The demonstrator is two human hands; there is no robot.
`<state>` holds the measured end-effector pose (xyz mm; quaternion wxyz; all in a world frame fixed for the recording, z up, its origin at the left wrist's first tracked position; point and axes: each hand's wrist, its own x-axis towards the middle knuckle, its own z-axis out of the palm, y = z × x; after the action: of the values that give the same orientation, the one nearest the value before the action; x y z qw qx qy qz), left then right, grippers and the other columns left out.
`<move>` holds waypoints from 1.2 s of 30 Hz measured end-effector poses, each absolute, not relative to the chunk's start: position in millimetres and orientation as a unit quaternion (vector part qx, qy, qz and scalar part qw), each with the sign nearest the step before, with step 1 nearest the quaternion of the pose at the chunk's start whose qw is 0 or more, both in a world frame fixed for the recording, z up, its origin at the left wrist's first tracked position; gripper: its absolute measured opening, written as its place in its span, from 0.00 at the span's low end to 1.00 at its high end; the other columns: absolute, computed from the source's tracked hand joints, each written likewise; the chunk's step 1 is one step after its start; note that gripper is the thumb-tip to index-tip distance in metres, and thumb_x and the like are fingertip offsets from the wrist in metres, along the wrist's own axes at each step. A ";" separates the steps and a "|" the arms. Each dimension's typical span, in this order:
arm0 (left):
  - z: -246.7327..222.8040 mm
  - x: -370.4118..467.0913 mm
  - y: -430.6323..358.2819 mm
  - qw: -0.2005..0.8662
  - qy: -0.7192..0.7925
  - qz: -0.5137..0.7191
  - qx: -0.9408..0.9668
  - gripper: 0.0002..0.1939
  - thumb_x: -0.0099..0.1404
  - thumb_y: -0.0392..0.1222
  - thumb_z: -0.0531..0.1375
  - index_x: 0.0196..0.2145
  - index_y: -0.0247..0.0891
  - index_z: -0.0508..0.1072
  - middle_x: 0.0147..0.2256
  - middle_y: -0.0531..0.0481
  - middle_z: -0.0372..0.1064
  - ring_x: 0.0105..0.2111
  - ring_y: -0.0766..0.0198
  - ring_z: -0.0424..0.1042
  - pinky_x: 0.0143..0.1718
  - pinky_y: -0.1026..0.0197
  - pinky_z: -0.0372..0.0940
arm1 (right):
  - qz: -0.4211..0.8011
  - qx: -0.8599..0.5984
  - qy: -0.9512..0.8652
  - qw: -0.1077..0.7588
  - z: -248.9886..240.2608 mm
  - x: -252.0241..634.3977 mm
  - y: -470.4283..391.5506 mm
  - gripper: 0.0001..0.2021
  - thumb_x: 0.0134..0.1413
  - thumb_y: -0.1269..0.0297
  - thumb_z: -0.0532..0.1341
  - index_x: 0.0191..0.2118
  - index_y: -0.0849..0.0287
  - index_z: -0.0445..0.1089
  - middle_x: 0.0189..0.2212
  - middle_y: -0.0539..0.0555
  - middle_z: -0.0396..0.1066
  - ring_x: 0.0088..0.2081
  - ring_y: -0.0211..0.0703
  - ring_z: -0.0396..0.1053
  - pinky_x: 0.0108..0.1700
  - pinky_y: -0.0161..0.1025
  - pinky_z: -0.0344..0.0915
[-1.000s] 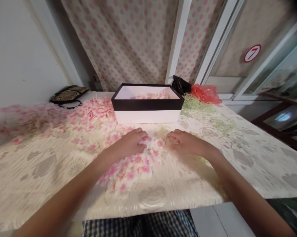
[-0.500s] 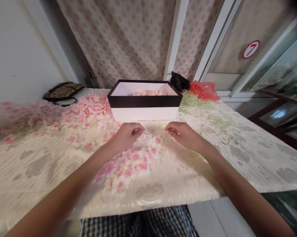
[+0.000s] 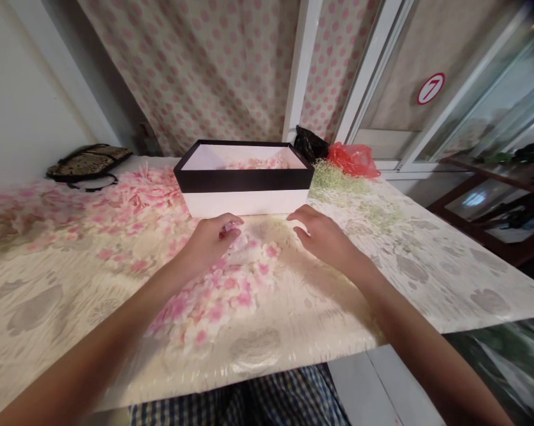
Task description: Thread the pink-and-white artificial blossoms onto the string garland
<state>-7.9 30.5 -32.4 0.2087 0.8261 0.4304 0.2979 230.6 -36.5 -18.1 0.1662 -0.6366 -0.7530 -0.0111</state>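
In front of the black-rimmed white box (image 3: 244,201), my left hand (image 3: 211,239) is curled above the tablecloth, with a pale pink artificial flower (image 3: 232,226) showing between thumb and fingers. My right hand (image 3: 322,234) hovers near the box's front right corner, thumb and fingers apart, holding nothing. Beneath and beside the left hand spreads a loose patch of pink and white artificial flowers (image 3: 222,296). More pink flowers (image 3: 260,162) lie inside the box. The left palm is hidden from view.
A long heap of pink flowers (image 3: 146,189) runs along the table's left side, near a patterned bag (image 3: 91,161). Pale green shredded filler (image 3: 337,180) lies right of the box, by a red plastic bag (image 3: 353,158) and a black plastic bag (image 3: 310,143).
My right hand's thumb and fingers have spread apart. My left fingers have parted slightly, showing the flower between them. The whole view has shifted, so the box appears further left.
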 end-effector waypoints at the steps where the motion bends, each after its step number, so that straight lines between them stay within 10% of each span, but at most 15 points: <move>1: -32.0 -7.8 30.3 0.210 0.434 0.297 0.824 0.12 0.63 0.44 0.55 0.40 0.39 0.73 0.27 0.50 0.72 0.24 0.64 0.68 0.26 0.65 0.61 | -0.031 -0.677 -0.725 0.123 -14.7 233.0 -38.9 0.16 0.57 0.73 0.50 0.48 0.59 0.68 0.48 0.63 0.67 0.44 0.52 0.71 0.43 0.47 0.67; 7: -30.4 -7.3 29.9 0.202 0.442 0.288 0.825 0.13 0.62 0.44 0.55 0.42 0.38 0.73 0.27 0.50 0.71 0.24 0.65 0.67 0.26 0.65 0.60 | 0.009 -0.731 -0.682 -0.031 -12.4 252.3 -51.0 0.03 0.47 0.71 0.61 0.29 0.61 0.73 0.29 0.64 0.72 0.30 0.52 0.73 0.27 0.41 0.62; 13: -29.8 -7.4 30.9 0.195 0.437 0.274 0.835 0.16 0.62 0.47 0.54 0.43 0.37 0.72 0.31 0.49 0.72 0.26 0.64 0.68 0.29 0.65 0.62 | 0.029 -0.733 -0.674 -0.094 -21.7 255.1 -43.2 0.10 0.48 0.80 0.55 0.34 0.66 0.72 0.30 0.64 0.73 0.31 0.49 0.72 0.28 0.38 0.58; 19: -30.3 -8.1 31.3 0.188 0.441 0.268 0.836 0.16 0.62 0.47 0.54 0.43 0.37 0.72 0.30 0.49 0.72 0.26 0.64 0.68 0.29 0.64 0.62 | 0.034 -0.734 -0.666 -0.133 -22.0 255.4 -37.8 0.08 0.60 0.65 0.56 0.38 0.64 0.69 0.31 0.52 0.71 0.30 0.37 0.68 0.33 0.37 0.65; 36: -31.4 -7.2 28.8 0.239 0.436 0.259 0.828 0.14 0.62 0.45 0.55 0.44 0.39 0.71 0.31 0.48 0.71 0.30 0.62 0.69 0.28 0.64 0.62 | 0.040 -0.710 -0.701 -0.053 -21.1 257.4 -36.1 0.11 0.50 0.75 0.53 0.40 0.62 0.65 0.31 0.57 0.69 0.26 0.39 0.62 0.25 0.36 0.47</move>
<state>-7.2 28.8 -31.4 0.2391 0.8282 0.4358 0.2588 257.4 -36.1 -21.1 -0.0530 -0.7105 -0.7006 0.0403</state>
